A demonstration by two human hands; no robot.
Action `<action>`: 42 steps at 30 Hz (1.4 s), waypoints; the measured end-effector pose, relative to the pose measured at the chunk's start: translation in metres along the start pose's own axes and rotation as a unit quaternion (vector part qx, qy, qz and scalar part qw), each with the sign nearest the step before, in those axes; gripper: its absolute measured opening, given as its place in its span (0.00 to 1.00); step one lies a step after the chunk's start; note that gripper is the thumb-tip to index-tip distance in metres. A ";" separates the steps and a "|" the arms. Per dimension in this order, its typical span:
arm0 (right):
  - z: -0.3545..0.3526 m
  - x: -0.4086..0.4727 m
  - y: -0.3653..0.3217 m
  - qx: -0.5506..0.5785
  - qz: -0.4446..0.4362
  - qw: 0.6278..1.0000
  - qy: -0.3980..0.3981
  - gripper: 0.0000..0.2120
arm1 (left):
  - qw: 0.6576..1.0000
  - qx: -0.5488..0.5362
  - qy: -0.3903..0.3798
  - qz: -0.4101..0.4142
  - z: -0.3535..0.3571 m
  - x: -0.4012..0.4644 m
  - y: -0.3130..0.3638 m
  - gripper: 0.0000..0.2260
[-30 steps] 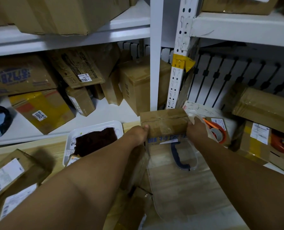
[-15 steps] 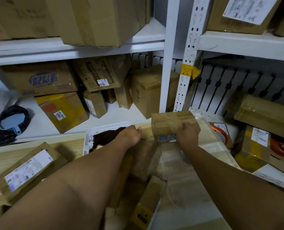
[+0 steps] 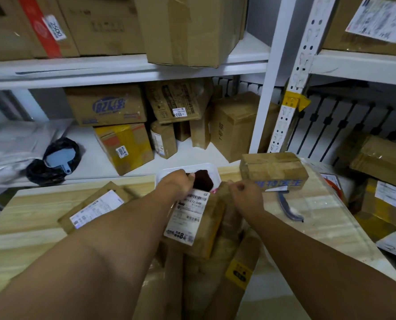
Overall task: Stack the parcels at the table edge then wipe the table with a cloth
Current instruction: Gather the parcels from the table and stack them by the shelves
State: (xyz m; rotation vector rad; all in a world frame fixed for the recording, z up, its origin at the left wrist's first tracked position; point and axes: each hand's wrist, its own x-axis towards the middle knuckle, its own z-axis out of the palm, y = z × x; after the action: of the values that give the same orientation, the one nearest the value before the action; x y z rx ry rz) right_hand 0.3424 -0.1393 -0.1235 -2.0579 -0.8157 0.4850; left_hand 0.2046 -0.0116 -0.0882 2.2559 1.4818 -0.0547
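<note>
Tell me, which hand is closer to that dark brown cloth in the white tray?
Left. The left hand reaches the dark brown cloth at its edge; the right hand hovers to its right, nearer the person.

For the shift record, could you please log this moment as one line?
step: stacking parcels | left hand: grips labelled parcel top edge | right hand: at same parcel, grip unclear | taped box: at table far edge

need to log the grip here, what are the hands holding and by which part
Both hands grip the labelled parcel by its far top edge: left hand at the left corner, right hand at the right. Finger placement is hard to see.
</note>
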 end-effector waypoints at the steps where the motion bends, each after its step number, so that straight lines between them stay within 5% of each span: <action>1: 0.005 -0.005 -0.003 0.006 -0.003 1.000 -0.008 0.21 | 1.000 0.005 0.002 -0.005 -0.001 -0.002 -0.005 0.24; 10: 0.020 -0.035 -0.011 0.054 0.061 0.993 -0.083 0.22 | 0.996 -0.028 -0.063 -0.063 -0.004 -0.035 -0.033 0.30; 13: 0.020 -0.040 -0.008 0.108 0.103 0.984 -0.100 0.13 | 0.991 -0.069 -0.095 -0.069 -0.003 -0.048 -0.034 0.30; 21: 0.009 -0.044 -0.018 0.183 0.147 0.968 -0.091 0.08 | 0.963 -0.217 -0.110 -0.115 -0.013 -0.055 -0.019 0.24; 32: -0.089 -0.007 0.002 0.281 0.148 0.945 0.074 0.19 | 0.924 -0.376 -0.054 -0.036 -0.024 -0.039 0.092 0.13; 42: -0.167 0.012 0.079 0.365 0.213 0.885 0.194 0.12 | 0.939 -0.324 -0.093 0.069 0.032 -0.041 0.192 0.12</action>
State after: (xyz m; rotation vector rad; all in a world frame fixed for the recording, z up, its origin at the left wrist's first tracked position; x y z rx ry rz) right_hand 0.4799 -0.2599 -0.0948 -1.5183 0.0881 0.4933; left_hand 0.3629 -0.1222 -0.0418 1.7491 1.0361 0.2259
